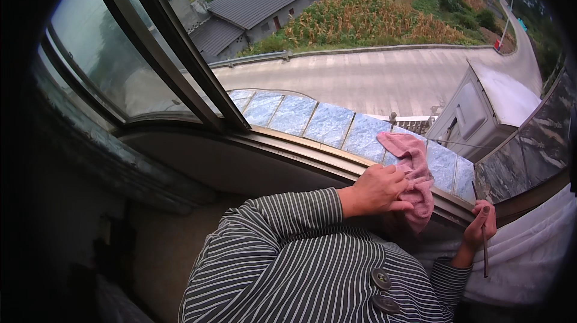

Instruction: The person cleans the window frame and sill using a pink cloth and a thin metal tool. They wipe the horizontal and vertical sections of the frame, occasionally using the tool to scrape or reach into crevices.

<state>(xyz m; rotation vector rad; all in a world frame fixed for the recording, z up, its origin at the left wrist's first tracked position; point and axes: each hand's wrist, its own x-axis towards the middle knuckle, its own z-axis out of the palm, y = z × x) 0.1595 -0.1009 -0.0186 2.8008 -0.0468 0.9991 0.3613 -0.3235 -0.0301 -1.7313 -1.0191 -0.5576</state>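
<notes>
A pink cloth (417, 179) is bunched under my left hand (381, 188), which grips it at the window's sliding track (315, 151). Part of the cloth lies over the blue tiled sill outside, and its lower end hangs on the room side. To the right, my right hand (482, 224) is closed around a thin dark stick or rod (485, 251), beside the right end of the track. One end of the rod points down towards the white curtain. Its exact kind cannot be told.
Sliding window panes (148, 52) in dark metal frames stand at the left. Outside is a ledge of blue marbled tiles (288, 113), with dark stone tiles (523, 160) at the right. A white curtain (527, 251) hangs at the right; a patterned curtain (130, 160) hangs at the left.
</notes>
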